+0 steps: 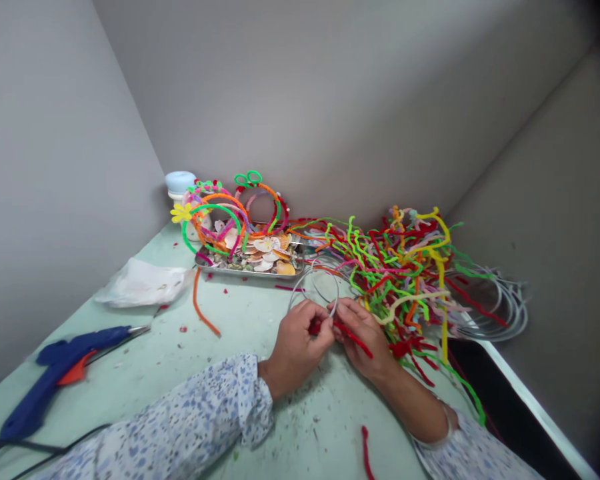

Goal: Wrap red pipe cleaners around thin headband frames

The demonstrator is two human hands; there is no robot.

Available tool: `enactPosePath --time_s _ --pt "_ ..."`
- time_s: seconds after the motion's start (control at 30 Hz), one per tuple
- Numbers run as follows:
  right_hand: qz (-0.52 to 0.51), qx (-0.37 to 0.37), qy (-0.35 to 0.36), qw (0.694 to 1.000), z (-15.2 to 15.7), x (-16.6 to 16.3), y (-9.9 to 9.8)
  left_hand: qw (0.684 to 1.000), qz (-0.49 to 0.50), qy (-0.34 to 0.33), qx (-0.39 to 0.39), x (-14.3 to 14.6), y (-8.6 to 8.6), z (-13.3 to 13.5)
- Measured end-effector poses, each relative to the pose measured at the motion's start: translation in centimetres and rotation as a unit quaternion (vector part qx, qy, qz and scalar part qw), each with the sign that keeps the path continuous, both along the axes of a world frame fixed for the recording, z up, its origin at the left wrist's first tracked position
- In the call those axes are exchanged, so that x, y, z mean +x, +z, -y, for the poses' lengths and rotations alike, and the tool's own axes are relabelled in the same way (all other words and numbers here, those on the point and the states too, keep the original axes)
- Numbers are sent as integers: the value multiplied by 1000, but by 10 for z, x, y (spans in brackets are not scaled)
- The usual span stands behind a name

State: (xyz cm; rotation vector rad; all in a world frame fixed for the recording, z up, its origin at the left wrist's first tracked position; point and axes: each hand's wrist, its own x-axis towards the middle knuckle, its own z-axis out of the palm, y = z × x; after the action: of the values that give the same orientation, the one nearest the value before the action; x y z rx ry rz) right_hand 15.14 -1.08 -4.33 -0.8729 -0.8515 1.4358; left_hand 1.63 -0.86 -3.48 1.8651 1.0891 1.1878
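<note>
My left hand is closed in a pinch on a thin metal headband and on the wound end of a red pipe cleaner. My right hand is closed on the same red pipe cleaner, which sticks out toward the lower right. The hands nearly touch over the pale green table. A big heap of mixed-colour pipe cleaners lies just to the right of my right hand.
A metal tray of shells stands behind, with finished wrapped headbands leaning over it. A blue glue gun lies at left, near a plastic bag. Bare headbands stack at right. Loose orange and red pieces lie about.
</note>
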Motion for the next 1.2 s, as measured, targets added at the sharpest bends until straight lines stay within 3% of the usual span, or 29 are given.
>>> enactPosePath --time_s 0.67,1.2 --pt "-28 -2 -28 999 -2 0 -3 996 -37 -19 75 -5 4 0" --pt "-11 0 -21 1000 -2 -1 -1 990 -71 22 123 0 -1 0"
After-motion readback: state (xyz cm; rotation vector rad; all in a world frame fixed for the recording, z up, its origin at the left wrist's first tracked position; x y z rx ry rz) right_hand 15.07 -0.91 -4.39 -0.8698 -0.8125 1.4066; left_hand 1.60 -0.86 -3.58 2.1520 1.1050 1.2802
